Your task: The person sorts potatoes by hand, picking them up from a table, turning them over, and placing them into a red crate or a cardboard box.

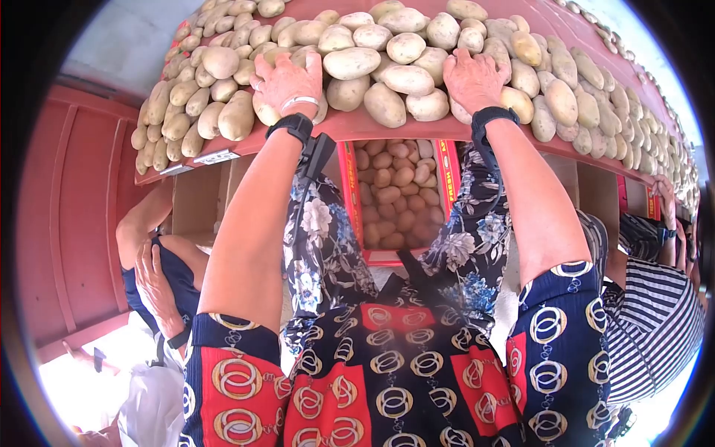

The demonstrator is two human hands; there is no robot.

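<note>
Resting my left hand (287, 83) and right hand (477, 79) on the potatoes (386, 104) heaped along the red table (346, 125), I have both sets of fingers spread.

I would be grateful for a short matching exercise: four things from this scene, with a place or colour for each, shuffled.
1. bracelet
2. potato box
3. potato pile
4. striped top

A. under the left hand and right hand
B. at the far right
C. silver
D. below the table

Pairs: 1-C, 2-D, 3-A, 4-B
</note>
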